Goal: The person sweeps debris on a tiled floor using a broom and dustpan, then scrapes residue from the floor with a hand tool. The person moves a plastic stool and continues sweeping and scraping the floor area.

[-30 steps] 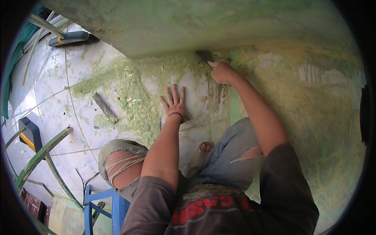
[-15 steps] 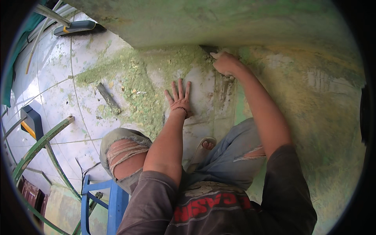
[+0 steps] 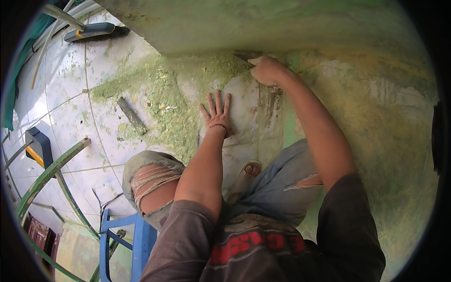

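My right hand (image 3: 269, 71) is closed around the handle of a scraper with a flat, dark metal blade (image 3: 245, 55). The blade lies low against the foot of the green wall (image 3: 263, 26), where it meets the floor. My fingers hide the handle. To the left and nearer to me, my left hand (image 3: 217, 113) rests palm down on the white tiles, fingers spread and holding nothing. Green flakes and dust (image 3: 164, 103) cover the floor beside it, thickest to its left and along the wall.
A flat, dirty strip (image 3: 130, 116) lies on the tiles at the left. Beyond it are a broom head (image 3: 94, 32) and a grey-and-yellow dustpan (image 3: 39, 143). Curved green metal bars (image 3: 51, 171) and a blue plastic stool (image 3: 141, 244) stand at the lower left.
My right hand and the scraper have shifted a little left along the foot of the wall, and more of the blade shows. My left hand stays flat on the tiles.
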Motion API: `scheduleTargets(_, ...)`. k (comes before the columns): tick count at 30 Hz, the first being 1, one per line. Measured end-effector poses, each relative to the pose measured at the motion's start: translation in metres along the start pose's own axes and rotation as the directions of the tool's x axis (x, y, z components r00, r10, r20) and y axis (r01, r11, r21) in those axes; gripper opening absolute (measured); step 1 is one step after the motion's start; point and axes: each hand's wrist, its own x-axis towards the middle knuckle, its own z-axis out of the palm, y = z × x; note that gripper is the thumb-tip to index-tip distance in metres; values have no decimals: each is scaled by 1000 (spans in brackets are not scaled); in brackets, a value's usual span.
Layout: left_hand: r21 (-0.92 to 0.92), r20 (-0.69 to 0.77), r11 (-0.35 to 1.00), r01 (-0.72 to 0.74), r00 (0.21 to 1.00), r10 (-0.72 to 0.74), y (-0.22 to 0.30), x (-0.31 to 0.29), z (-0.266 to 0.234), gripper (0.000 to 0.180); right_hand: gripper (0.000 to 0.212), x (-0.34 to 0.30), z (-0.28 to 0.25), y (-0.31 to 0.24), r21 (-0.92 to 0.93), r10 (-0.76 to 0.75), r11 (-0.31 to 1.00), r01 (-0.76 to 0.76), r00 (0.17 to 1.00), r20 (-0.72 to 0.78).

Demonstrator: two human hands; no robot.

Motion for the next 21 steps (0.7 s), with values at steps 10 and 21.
scheduleTargets(10, -20, -75, 999, -33, 997, 31, -6, 9, 15, 107, 65, 5, 5, -20, 76, 59, 996, -52, 994, -97)
scheduleTargets(21, -3, -52, 999, -41, 998, 41, 1, 5, 8, 109, 64, 27, 14, -3, -104, -16, 995, 0, 988, -153)
